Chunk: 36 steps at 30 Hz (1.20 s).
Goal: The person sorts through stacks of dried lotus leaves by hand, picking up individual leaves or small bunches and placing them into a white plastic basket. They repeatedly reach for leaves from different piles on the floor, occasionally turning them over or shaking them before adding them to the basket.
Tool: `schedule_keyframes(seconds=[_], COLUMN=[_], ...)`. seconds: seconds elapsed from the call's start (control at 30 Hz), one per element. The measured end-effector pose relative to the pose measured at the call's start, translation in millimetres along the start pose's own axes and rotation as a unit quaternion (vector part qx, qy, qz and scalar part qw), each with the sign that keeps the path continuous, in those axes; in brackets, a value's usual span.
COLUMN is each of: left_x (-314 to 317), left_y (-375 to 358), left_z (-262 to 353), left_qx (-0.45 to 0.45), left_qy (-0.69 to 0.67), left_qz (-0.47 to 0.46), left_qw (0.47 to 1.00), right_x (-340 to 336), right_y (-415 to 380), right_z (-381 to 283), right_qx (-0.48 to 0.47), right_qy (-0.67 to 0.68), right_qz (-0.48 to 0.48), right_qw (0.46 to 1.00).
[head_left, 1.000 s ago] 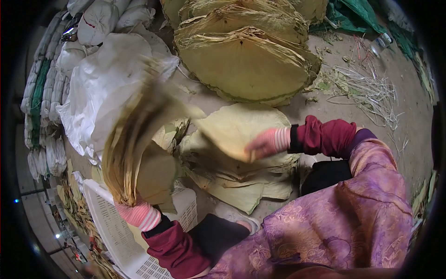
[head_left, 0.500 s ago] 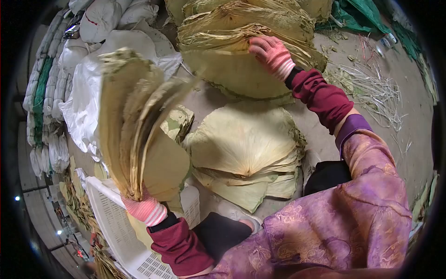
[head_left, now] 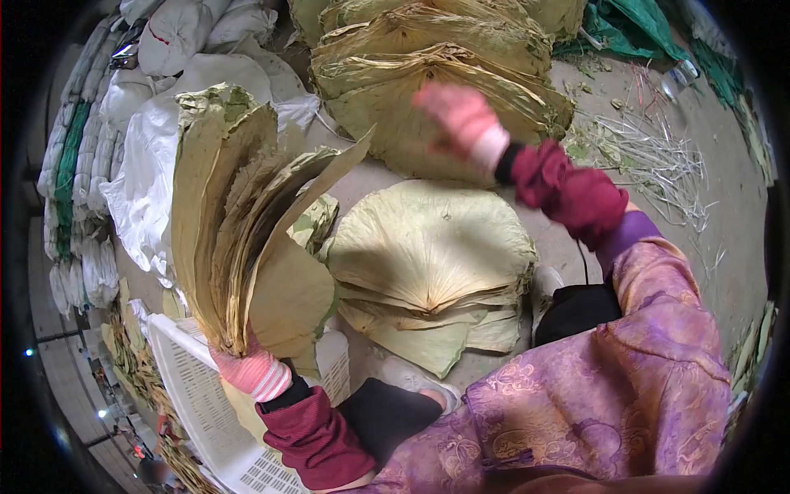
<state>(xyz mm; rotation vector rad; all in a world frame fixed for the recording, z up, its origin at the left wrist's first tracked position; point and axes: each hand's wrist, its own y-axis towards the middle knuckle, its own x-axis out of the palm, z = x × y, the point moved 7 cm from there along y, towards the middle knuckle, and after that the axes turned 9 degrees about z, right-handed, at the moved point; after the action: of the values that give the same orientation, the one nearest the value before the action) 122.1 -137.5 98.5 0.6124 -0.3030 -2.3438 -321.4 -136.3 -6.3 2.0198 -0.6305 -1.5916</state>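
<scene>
My left hand (head_left: 251, 370), in a pink striped glove, is closed around the base of a bundle of dried lotus leaves (head_left: 216, 230). The bundle stands upright and fans out toward the top. My right hand (head_left: 462, 125), gloved the same way, is over the near side of a large pile of dried lotus leaves (head_left: 370, 111); motion smears its fingers. Between my hands and my body, a smaller stack of pale folded leaves (head_left: 432, 239) lies on the floor.
A white plastic basket (head_left: 185, 350) stands below my left hand. White sacks (head_left: 222, 86) and wrapped bundles (head_left: 90, 156) lie at the left. Stripped stalks (head_left: 658, 156) are strewn on the floor at the right, near a green sheet (head_left: 629, 29).
My right hand has left the upper edge of the large pile and moved slightly down and left. My left hand keeps its hold on the bundle, whose leaves have spread more at the right.
</scene>
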Motion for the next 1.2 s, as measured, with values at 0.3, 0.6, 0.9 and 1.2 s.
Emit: schedule_keyframes(seconds=[0.3, 0.6, 0.9, 1.2], left_x=[4.0, 5.0, 0.4, 5.7], left_y=[8.2, 14.0, 12.4, 0.3], left_z=[-23.2, -28.9, -23.6, -17.0], left_qx=[-0.221, -0.060, -0.158, -0.185], left_qy=[-0.345, -0.173, -0.298, -0.324], left_qz=[0.007, -0.040, -0.007, 0.004], left_qw=[0.912, 0.982, 0.941, 0.928], right_x=[28.6, 37.7, 25.4, 23.9], right_y=[1.6, 24.8, -23.5, -206.4], right_z=[64.8, 74.6, -8.6, -168.3], right_qx=[-0.016, 0.021, 0.083, -0.138], right_qy=[-0.124, -0.159, 0.154, 0.359], right_qz=[0.068, 0.022, -0.066, -0.387], right_qw=[0.990, 0.987, 0.982, 0.838])
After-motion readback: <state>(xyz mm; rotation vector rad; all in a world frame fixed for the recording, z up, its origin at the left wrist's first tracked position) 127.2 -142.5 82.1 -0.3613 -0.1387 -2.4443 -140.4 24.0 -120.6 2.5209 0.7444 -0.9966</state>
